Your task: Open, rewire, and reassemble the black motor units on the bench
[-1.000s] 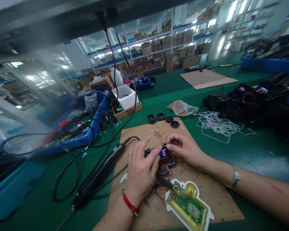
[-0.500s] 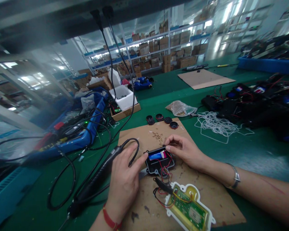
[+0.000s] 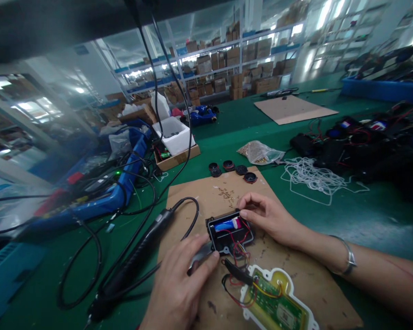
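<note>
A small black plastic case [image 3: 223,242] lies open on a cardboard sheet, with a blue battery [image 3: 223,225] and red wires inside. My right hand [image 3: 271,217] pinches the case's upper right corner between thumb and fingers. At the case's lower left, my left hand [image 3: 182,282] has its thumb and forefinger spread. Between them shows a grey metal tool [image 3: 202,255], partly hidden, its kind unclear. Wires run from the case to a white-rimmed half housing [image 3: 291,286] holding a green circuit board [image 3: 266,297], just below it.
Small brass screws [image 3: 226,195] lie scattered on the cardboard [image 3: 184,192]. Several round black speakers [image 3: 250,177] line its far edge. A black corded screwdriver [image 3: 137,254] lies left. Beyond are a bag of screws [image 3: 259,152], tangled white cord [image 3: 316,178] and a blue bin [image 3: 132,169].
My left hand has left the case's left side and moved down toward me, exposing the grey tool. My right hand stays at the case's corner. The view has shifted slightly.
</note>
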Demonstrator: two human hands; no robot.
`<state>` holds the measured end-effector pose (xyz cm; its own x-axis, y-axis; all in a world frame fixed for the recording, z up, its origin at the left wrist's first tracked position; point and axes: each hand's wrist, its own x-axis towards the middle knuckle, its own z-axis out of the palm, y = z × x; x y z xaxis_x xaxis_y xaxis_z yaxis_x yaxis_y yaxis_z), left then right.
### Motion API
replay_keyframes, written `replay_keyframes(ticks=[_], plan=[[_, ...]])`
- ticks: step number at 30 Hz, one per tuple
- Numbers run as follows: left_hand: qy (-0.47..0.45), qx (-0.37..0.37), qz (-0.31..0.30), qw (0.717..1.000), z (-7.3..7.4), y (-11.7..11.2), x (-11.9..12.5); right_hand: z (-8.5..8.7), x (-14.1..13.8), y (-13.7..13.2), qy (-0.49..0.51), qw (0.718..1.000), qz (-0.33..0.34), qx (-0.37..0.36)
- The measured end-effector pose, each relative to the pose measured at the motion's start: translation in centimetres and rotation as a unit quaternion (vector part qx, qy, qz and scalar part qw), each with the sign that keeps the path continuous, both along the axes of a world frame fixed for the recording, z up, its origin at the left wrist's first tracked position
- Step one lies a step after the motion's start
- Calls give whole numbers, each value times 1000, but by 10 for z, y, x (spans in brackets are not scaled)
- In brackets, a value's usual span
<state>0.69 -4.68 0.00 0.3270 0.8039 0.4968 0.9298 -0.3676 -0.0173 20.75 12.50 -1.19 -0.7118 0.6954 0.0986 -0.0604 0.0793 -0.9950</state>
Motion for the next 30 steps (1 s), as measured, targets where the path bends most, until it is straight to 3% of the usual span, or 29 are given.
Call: replay_keyframes(ticks=[25,30], plan=[[-7,-84,38,996,-6,0,15,3,1,1,-25,1000,10,-4],[-9,-97,15,995,-7,0,14,1,2,1,-22,1000,11,-5]])
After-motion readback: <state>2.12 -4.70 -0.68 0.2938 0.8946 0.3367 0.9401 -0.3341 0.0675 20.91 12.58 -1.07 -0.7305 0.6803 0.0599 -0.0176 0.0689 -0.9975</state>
